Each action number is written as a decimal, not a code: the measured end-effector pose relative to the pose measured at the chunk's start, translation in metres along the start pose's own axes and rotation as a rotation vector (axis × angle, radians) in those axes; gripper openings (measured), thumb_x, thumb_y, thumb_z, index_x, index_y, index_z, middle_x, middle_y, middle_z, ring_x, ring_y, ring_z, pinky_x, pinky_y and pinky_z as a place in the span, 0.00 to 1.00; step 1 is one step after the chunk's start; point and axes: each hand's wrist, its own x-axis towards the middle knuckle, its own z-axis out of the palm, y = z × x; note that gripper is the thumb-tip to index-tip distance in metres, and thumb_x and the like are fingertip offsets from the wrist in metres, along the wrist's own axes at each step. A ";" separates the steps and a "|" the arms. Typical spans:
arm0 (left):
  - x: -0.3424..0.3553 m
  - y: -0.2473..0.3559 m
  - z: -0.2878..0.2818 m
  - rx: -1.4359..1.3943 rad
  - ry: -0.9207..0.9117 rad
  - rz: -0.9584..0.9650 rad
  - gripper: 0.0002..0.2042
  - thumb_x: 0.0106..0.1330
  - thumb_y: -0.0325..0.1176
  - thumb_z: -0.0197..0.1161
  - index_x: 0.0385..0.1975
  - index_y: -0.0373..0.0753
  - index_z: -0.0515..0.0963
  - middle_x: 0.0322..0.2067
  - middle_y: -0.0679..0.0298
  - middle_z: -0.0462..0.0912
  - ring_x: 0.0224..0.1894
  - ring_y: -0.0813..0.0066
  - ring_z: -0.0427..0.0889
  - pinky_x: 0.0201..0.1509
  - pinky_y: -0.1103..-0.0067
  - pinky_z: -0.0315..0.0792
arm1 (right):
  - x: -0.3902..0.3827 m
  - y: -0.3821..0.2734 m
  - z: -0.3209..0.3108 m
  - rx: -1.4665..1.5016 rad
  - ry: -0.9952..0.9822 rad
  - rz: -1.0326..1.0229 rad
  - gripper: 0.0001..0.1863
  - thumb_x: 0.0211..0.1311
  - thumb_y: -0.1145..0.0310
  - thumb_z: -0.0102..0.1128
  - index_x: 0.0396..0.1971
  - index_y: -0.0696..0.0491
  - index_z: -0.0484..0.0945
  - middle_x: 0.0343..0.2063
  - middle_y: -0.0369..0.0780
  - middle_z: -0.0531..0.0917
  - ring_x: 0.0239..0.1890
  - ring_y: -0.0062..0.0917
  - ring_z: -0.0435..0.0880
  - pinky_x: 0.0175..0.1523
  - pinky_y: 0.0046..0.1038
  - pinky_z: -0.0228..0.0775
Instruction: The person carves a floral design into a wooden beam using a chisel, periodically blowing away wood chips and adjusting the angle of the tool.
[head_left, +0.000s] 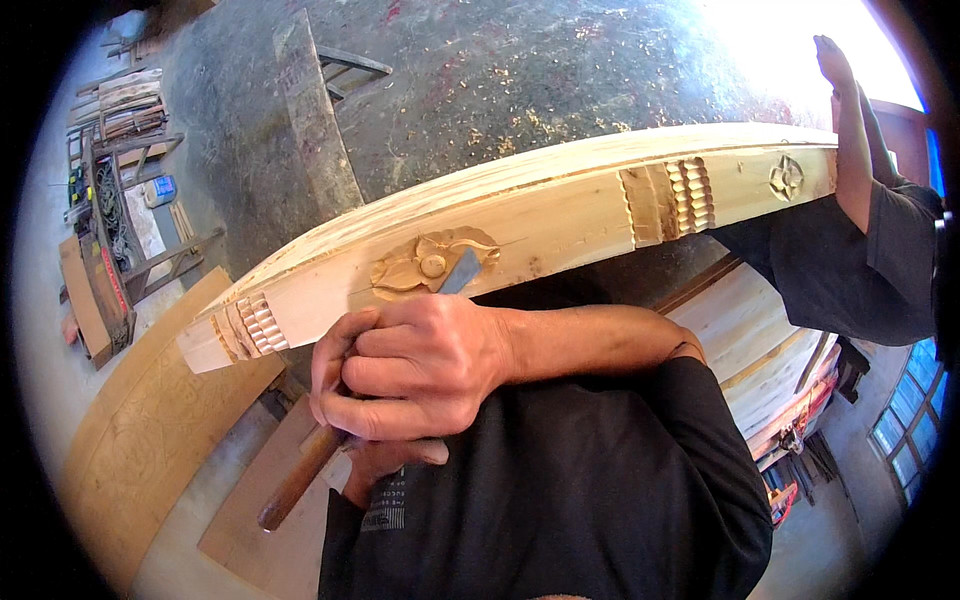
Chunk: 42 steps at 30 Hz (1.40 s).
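Observation:
My right hand is closed around a wood chisel, its forearm reaching in from the right. The chisel's grey blade lies against a carved flower on the face of a long pale wooden beam. Its brown wooden handle slants out below my fist, toward the lower left. Beneath the right hand, my left hand is closed on the chisel too; its thumb shows, while most of its fingers are hidden. Ribbed bands and a small round motif are carved farther right.
Another person's arm and dark shirt are by the beam's right end. Wood chips litter the floor beyond. Flat boards lie at lower left. A rack with stacked wood stands far left, and planks sit behind at right.

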 end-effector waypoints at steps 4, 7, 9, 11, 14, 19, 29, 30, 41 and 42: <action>0.006 0.002 0.001 0.037 0.035 -0.015 0.35 0.78 0.54 0.59 0.72 0.31 0.67 0.66 0.53 0.77 0.66 0.62 0.79 0.74 0.68 0.73 | 0.002 0.001 0.000 0.000 -0.002 -0.003 0.19 0.60 0.58 0.63 0.44 0.57 0.82 0.29 0.34 0.77 0.26 0.21 0.81 0.28 0.28 0.75; 0.014 0.002 0.001 0.076 0.055 -0.015 0.35 0.78 0.54 0.59 0.73 0.31 0.67 0.66 0.53 0.77 0.66 0.62 0.79 0.74 0.69 0.73 | 0.001 0.004 0.001 -0.022 0.006 -0.009 0.19 0.60 0.59 0.64 0.45 0.57 0.82 0.30 0.34 0.77 0.26 0.21 0.81 0.28 0.28 0.75; 0.018 0.002 0.001 0.101 0.056 -0.022 0.35 0.78 0.54 0.59 0.73 0.31 0.67 0.66 0.53 0.77 0.67 0.62 0.79 0.74 0.69 0.73 | 0.001 0.007 0.002 -0.032 0.022 -0.011 0.18 0.59 0.60 0.64 0.44 0.56 0.82 0.30 0.34 0.77 0.26 0.21 0.81 0.28 0.28 0.75; 0.022 0.003 0.001 0.130 0.073 -0.029 0.35 0.78 0.54 0.59 0.73 0.31 0.67 0.67 0.53 0.77 0.67 0.62 0.78 0.74 0.69 0.73 | 0.004 0.007 -0.004 -0.024 -0.013 0.004 0.18 0.58 0.61 0.65 0.44 0.56 0.82 0.30 0.34 0.78 0.26 0.21 0.81 0.28 0.28 0.75; 0.029 0.009 0.002 0.202 0.115 -0.059 0.35 0.78 0.54 0.59 0.73 0.31 0.66 0.67 0.53 0.77 0.67 0.63 0.78 0.74 0.69 0.73 | 0.007 0.004 -0.005 0.000 -0.047 0.022 0.17 0.57 0.62 0.66 0.43 0.56 0.81 0.30 0.35 0.78 0.26 0.21 0.81 0.28 0.28 0.75; 0.048 0.009 0.006 0.271 0.155 -0.089 0.35 0.78 0.54 0.59 0.73 0.31 0.66 0.67 0.54 0.77 0.67 0.63 0.78 0.75 0.69 0.72 | 0.005 0.007 -0.008 -0.019 -0.086 0.042 0.16 0.56 0.63 0.66 0.41 0.57 0.81 0.31 0.36 0.79 0.27 0.22 0.82 0.28 0.29 0.75; 0.061 0.040 0.019 -0.169 0.512 -0.253 0.41 0.66 0.45 0.75 0.75 0.32 0.65 0.61 0.54 0.81 0.64 0.65 0.81 0.74 0.67 0.73 | 0.005 0.008 0.003 -0.064 -0.093 0.088 0.20 0.55 0.66 0.65 0.47 0.61 0.83 0.27 0.34 0.75 0.27 0.23 0.81 0.26 0.28 0.72; 0.063 0.041 0.019 -0.280 0.546 -0.281 0.43 0.63 0.43 0.78 0.75 0.32 0.65 0.60 0.54 0.82 0.63 0.66 0.81 0.74 0.67 0.73 | 0.004 0.009 0.003 -0.075 -0.076 0.090 0.20 0.55 0.66 0.65 0.46 0.61 0.83 0.27 0.34 0.75 0.27 0.23 0.81 0.26 0.28 0.72; 0.052 0.019 0.007 -0.405 0.493 -0.300 0.39 0.59 0.46 0.80 0.67 0.30 0.75 0.58 0.59 0.82 0.62 0.66 0.81 0.72 0.68 0.73 | 0.009 0.009 -0.005 -0.056 -0.203 0.181 0.17 0.56 0.67 0.67 0.43 0.60 0.82 0.27 0.34 0.75 0.28 0.24 0.83 0.27 0.29 0.76; 0.054 0.021 0.008 -0.412 0.504 -0.321 0.40 0.58 0.48 0.81 0.67 0.31 0.75 0.58 0.59 0.82 0.62 0.66 0.81 0.72 0.68 0.73 | 0.009 0.010 -0.005 -0.054 -0.205 0.188 0.17 0.56 0.67 0.67 0.43 0.60 0.82 0.27 0.35 0.75 0.28 0.24 0.83 0.28 0.29 0.76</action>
